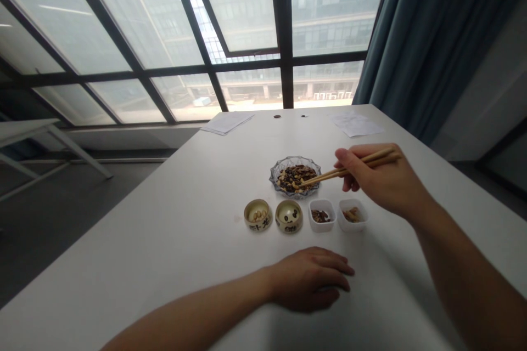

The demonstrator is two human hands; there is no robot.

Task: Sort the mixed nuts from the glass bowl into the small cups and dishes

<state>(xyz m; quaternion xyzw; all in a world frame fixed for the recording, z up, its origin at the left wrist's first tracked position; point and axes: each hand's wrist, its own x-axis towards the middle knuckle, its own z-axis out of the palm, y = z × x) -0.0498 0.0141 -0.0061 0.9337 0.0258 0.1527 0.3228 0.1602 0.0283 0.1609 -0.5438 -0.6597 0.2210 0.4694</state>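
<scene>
My right hand grips a pair of wooden chopsticks, their tips reaching into a cut-glass bowl heaped with dark seeds and pale nuts. Whether the tips hold anything is hidden. In front of the bowl stand two round painted cups, one holding pale beans, and two small white square tubs with brown pieces. My left hand rests on the white table nearer me, holding nothing.
Loose white papers and two small dark round objects lie along the table's far end. Its left edge drops to a grey floor. Beyond stand a large window, a teal curtain and another white table.
</scene>
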